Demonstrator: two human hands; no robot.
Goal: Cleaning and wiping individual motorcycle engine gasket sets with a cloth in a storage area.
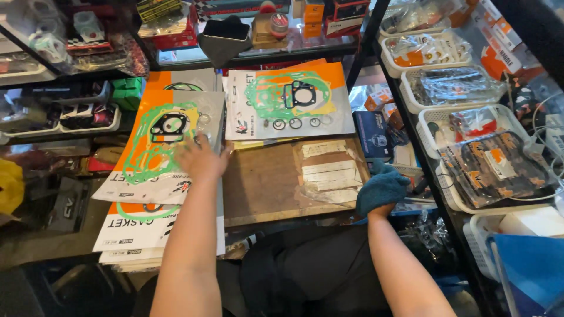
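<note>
Hands (201,159) — orange-green gasket pack (160,147)

Even, fairly bright indoor light, glare on the plastic packets, dim lower corners, slight wide-angle edge stretch

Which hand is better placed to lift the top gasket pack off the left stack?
Left. The left hand already lies flat on the top gasket pack, at its right edge. The right hand is off at the board's far corner, gripping a blue cloth.
</note>
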